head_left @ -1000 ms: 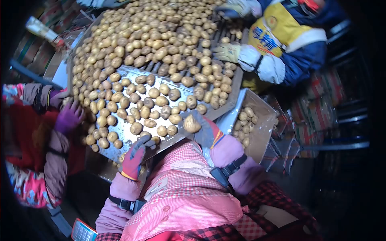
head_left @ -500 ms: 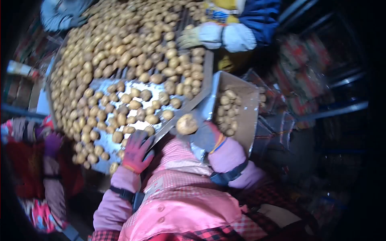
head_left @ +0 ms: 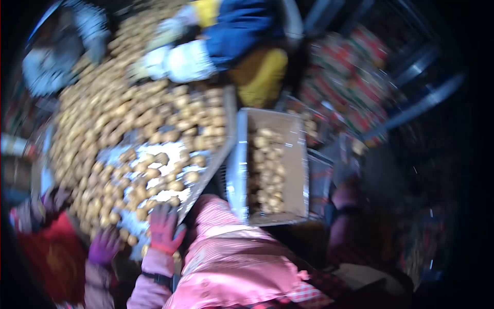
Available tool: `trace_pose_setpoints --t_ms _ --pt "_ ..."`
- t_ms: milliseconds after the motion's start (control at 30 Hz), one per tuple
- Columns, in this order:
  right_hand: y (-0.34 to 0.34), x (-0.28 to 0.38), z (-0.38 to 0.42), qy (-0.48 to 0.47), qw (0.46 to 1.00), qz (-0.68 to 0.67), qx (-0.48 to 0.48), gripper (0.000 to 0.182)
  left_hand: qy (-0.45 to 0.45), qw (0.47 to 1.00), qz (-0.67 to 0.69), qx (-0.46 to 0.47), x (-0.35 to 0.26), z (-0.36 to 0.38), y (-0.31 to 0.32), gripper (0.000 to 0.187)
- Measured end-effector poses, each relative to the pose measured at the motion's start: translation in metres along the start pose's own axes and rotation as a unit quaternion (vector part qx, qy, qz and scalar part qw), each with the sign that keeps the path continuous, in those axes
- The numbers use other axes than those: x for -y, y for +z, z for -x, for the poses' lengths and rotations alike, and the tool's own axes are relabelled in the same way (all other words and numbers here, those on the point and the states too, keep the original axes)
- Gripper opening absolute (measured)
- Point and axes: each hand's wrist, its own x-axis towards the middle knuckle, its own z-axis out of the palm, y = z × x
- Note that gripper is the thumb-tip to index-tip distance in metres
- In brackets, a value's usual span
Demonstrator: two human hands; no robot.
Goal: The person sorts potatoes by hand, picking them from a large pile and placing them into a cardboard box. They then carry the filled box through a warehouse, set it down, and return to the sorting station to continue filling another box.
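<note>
My left hand (head_left: 165, 229), in a red and dark glove, lies with its fingers spread at the near edge of the sorting table (head_left: 229, 121). Potatoes (head_left: 154, 173) lie just beyond its fingertips. Far to the right, my right hand (head_left: 347, 172) reaches past the box in a dark glove, badly smeared by motion. A pale potato (head_left: 358, 147) shows at its fingertips; whether the fingers hold it I cannot make out. Between my hands stands a long box (head_left: 292, 154) with smaller potatoes (head_left: 268, 170) inside.
Across the table, a co-worker's gloved hands (head_left: 144, 67) touch the potato heap. Another person's blue sleeve (head_left: 90, 23) is at the far left. A co-worker's purple glove (head_left: 104, 246) is close to my left hand. Red-and-green striped sacks (head_left: 345, 77) are stacked at the right.
My right hand has swung from the table corner, where it held a large potato, across the box to the right. My left hand stays at the table edge. The view has shifted right.
</note>
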Motion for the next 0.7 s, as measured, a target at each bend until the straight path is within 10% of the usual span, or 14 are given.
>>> trace_pose_setpoints --t_ms 200,300,367,567,700 --pt "0.101 -0.048 -0.003 0.255 0.898 -0.311 0.175 0.036 -0.127 0.985 0.066 -0.093 0.016 0.010 -0.001 0.058" --pt "0.182 0.072 0.010 -0.112 0.943 -0.005 0.315 0.055 -0.093 0.983 0.050 -0.148 -0.023 -0.009 -0.020 0.055" --pt "0.232 0.104 0.013 -0.358 0.835 0.199 0.367 0.070 -0.070 0.992 0.053 -0.092 -0.023 -0.003 -0.026 0.054" --pt "0.334 0.139 0.099 -0.345 0.723 0.483 0.354 0.103 -0.053 0.997 0.021 -0.060 0.005 0.033 -0.027 0.052" --pt "0.370 0.197 0.185 -0.293 0.781 0.290 0.469 0.100 -0.033 0.998 0.033 -0.052 0.009 0.036 -0.015 0.049"
